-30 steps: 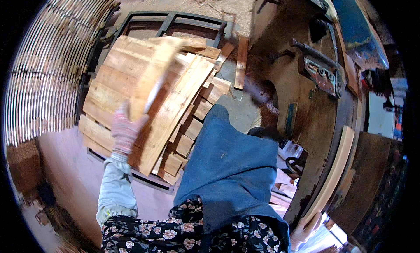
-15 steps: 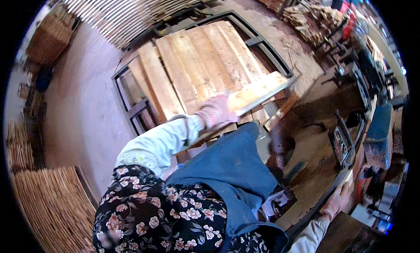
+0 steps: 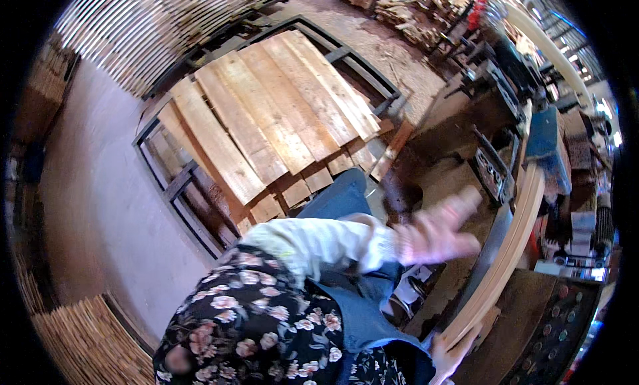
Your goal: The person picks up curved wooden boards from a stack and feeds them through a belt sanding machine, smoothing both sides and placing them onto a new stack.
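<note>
My left hand, in a pale pinkish glove, is blurred by motion above the machine bed. Its fingers and thumb are apart, and nothing shows in them. At the lower right, my right hand grips the near end of a long wooden board, partly hidden by that wood. The board stands on its narrow edge along the machine's metal side. Its far end reaches a blue box-shaped machine part.
A layer of planks lies on a dark metal frame ahead. Stacked boards stand at the lower left, with another slatted stack at the far left. A panel with round buttons is at the right.
My left hand has let go of the board it held over the planks and swung right. A board now lies along the machine, with my right hand nearer me at its end. The view shifted right.
</note>
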Demonstrator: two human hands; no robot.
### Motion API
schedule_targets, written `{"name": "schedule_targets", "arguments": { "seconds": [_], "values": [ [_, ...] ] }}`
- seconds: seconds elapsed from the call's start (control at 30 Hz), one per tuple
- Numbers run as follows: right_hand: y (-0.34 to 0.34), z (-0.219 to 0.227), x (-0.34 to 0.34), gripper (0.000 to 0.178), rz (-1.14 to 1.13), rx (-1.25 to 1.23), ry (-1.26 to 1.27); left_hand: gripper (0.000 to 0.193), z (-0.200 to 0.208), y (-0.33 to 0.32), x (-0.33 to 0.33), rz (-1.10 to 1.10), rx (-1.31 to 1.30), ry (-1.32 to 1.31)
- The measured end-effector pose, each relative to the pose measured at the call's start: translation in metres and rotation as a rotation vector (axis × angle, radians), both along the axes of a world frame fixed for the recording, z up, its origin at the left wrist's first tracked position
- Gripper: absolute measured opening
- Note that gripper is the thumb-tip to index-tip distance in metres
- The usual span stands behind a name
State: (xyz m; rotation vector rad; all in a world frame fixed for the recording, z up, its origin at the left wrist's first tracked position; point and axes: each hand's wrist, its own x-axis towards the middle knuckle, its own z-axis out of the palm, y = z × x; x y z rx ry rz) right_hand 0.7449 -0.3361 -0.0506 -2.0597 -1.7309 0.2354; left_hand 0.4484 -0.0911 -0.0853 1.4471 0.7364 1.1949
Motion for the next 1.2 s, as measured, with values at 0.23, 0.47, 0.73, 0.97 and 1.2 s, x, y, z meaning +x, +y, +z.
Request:
{"name": "schedule_targets", "arguments": {
  "seconds": [0.23, 0.47, 0.73, 0.97, 1.2],
  "values": [
    [-0.104, 0.008, -0.047, 0.075, -0.311, 0.155, -0.47, 0.091, -0.202, 0.002, -0.362, 1.624, -0.034, 0.639],
    [0.025, -0.02, 0.012, 0.086, -0.68, 0.386, -0.143, 0.072, -0.266, -0.105, -0.486, 1.447, -0.881, -0.185],
    [0.221, -0.019, 0.035, 0.082, -0.318, 0.421, 0.135, 0.045, -0.228, -0.115, -0.514, 1.528, -0.742, 0.485],
    [0.064, -0.018, -0.016, 0.076, -0.368, 0.232, 0.165, 0.055, -0.167, -0.127, -0.546, 1.325, -0.639, -0.15],
    [-0.128, -0.042, 0.039, 0.075, 0.078, -0.023, -0.531, 0.063, -0.245, -0.063, -0.522, 1.488, -0.646, -0.271]
  ]
}}
